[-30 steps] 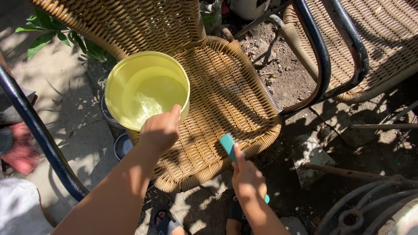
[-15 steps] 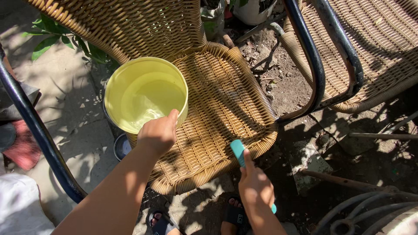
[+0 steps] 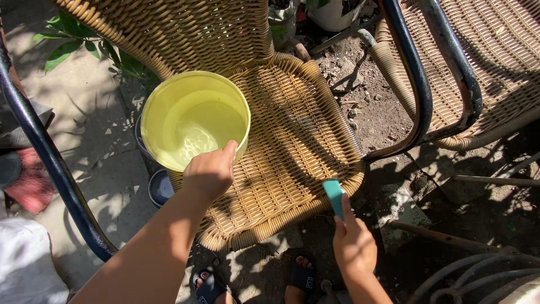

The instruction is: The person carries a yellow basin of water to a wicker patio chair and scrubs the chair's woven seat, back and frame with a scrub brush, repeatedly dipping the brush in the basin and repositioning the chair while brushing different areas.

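A pale yellow bucket (image 3: pixel 191 115) with water in it stands on the left side of a woven wicker chair seat (image 3: pixel 287 141). My left hand (image 3: pixel 209 171) grips the bucket's near rim, thumb up against the wall. My right hand (image 3: pixel 354 245) holds a teal brush (image 3: pixel 334 197) by its handle, the head at the seat's front right edge. Which side of the brush faces the weave cannot be told.
A black metal armrest (image 3: pixel 42 146) curves at the left, and another (image 3: pixel 413 73) at the right beside a second wicker chair (image 3: pixel 495 62). Bare soil and stones lie between the chairs. My sandalled feet (image 3: pixel 301 278) stand below the seat. Green leaves (image 3: pixel 73 39) show at upper left.
My right hand has carried the teal brush rightward along the seat's front edge. The water in the bucket has rippled. My left hand has stayed on the rim.
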